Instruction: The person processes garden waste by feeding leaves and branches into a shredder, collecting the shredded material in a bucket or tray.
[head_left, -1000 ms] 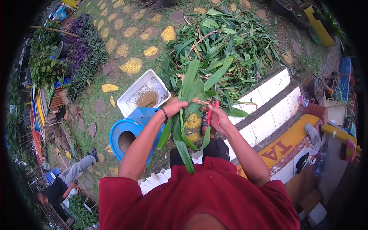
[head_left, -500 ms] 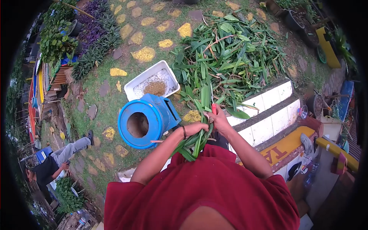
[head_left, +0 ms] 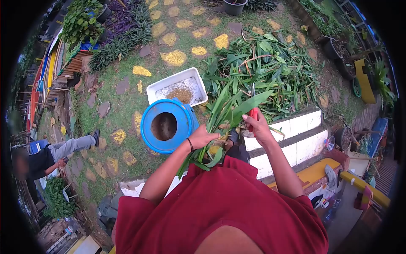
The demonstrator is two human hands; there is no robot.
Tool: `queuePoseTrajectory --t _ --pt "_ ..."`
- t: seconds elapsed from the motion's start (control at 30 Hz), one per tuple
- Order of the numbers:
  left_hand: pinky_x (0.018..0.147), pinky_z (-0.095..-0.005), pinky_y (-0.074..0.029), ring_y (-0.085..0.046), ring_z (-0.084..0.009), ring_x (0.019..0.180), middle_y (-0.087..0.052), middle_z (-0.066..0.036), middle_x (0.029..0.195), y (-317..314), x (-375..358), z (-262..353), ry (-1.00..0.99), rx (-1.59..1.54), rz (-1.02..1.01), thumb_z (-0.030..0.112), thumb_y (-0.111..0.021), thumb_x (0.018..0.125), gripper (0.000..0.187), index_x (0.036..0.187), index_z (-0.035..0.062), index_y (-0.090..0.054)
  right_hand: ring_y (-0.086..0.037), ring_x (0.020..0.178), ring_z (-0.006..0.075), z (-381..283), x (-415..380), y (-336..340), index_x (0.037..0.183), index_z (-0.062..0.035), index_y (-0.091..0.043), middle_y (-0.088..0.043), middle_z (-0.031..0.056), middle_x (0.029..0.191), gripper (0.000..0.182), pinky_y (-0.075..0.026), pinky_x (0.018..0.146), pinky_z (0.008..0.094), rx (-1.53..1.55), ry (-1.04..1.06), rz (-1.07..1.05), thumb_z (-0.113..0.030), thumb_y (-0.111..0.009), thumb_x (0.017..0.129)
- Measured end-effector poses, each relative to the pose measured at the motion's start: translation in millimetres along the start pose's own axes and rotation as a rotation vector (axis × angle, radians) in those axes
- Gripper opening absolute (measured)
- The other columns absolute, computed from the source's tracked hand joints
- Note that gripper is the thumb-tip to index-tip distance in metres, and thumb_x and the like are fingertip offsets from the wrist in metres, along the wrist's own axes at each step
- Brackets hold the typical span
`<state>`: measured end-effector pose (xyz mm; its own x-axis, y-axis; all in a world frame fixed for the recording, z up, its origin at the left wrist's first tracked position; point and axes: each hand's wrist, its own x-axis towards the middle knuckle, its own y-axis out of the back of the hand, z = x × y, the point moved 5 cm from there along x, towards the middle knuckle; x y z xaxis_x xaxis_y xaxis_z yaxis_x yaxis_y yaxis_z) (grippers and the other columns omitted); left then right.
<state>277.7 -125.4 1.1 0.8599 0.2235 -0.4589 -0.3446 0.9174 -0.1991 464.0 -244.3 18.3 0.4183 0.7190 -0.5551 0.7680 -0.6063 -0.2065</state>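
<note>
My left hand [head_left: 204,136] is closed round a bunch of long green leaves [head_left: 219,111] in front of my red shirt. Its leaf tips point up and away, and other ends hang below the fist. To the right, my right hand [head_left: 259,127] grips a red-handled cutting tool [head_left: 253,113], whose thin metal blade points away from me. One broad leaf reaches from the bunch across to the tool. Beyond both hands lies a large pile of cut leaves [head_left: 270,72]. Left of the bunch stands a blue machine [head_left: 149,131] with a round opening.
A white tray [head_left: 152,94] holding brown grainy material sits behind the blue machine. White tiled steps [head_left: 292,128] are at the right. Another person [head_left: 40,163] in grey trousers is at the far left. Yellow stepping stones [head_left: 173,58] dot the grass.
My hands have moved apart, the right one rightward with the red-handled tool. The leaf bunch has fanned out, and the whole view has shifted a little.
</note>
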Motion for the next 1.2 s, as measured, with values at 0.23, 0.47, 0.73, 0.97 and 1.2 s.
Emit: queuePoseTrajectory --t 0.23,0.47,0.73,0.97,1.2 --pt "0.073 -0.0293 -0.052 -0.062 -0.0129 0.077 -0.067 -0.007 0.090 94.1 -123.0 83.4 -0.363 0.057 0.474 -0.006 -0.057 0.080 0.015 0.094 -0.0006 -0.059 -0.050 0.070 0.0071 2.0 -22.3 -27.3 0.136 -0.0081 -0.045 -0.064 0.0052 0.116 0.057 -0.044 0.066 0.0234 -0.066 0.061 -0.034 -0.023 -0.071 0.087" --pt "0.075 -0.0309 -0.051 -0.060 -0.0150 0.084 -0.063 -0.006 0.096 160.2 -220.5 84.9 -0.819 0.428 0.895 -0.002 -0.056 0.091 0.018 0.108 -0.0001 -0.059 -0.049 0.069 0.0057 16.1 -44.3 -72.2 0.136 -0.0075 -0.045 -0.064 0.0028 0.111 0.057 -0.041 0.062 0.0218 -0.144 0.060 -0.040 -0.020 -0.072 0.086" --pt "0.085 -0.0298 -0.052 -0.058 -0.0156 0.097 -0.058 -0.009 0.114 262.4 -306.3 44.1 -0.948 0.081 1.048 0.022 -0.051 0.100 0.029 0.123 0.0033 -0.052 -0.050 0.070 0.0063 78.8 -75.6 -85.5 0.134 -0.0075 -0.045 -0.064 0.0039 0.109 0.056 -0.041 0.062 0.0218 -0.203 0.030 -0.033 -0.018 -0.070 0.086" --pt "0.080 -0.0331 -0.052 -0.065 -0.0169 0.090 -0.067 -0.008 0.101 223.9 -298.1 59.1 -0.860 0.082 1.144 0.008 -0.067 0.088 0.020 0.103 -0.0039 -0.064 -0.057 0.086 0.0100 127.5 -82.5 -104.4 0.135 -0.0061 -0.043 -0.063 0.0059 0.109 0.058 -0.044 0.068 0.0250 -0.269 -0.030 -0.106 -0.019 -0.072 0.086" --pt "0.078 -0.0314 -0.051 -0.066 -0.0143 0.085 -0.071 -0.007 0.094 217.6 -156.1 -52.6 -0.828 -0.040 1.274 0.005 -0.073 0.081 0.017 0.094 -0.0024 -0.066 -0.058 0.099 0.0155 127.6 -72.5 -144.9 0.133 -0.0008 -0.042 -0.062 0.0089 0.108 0.058 -0.046 0.089 0.0290 -0.319 0.076 -0.166 -0.017 -0.071 0.086"
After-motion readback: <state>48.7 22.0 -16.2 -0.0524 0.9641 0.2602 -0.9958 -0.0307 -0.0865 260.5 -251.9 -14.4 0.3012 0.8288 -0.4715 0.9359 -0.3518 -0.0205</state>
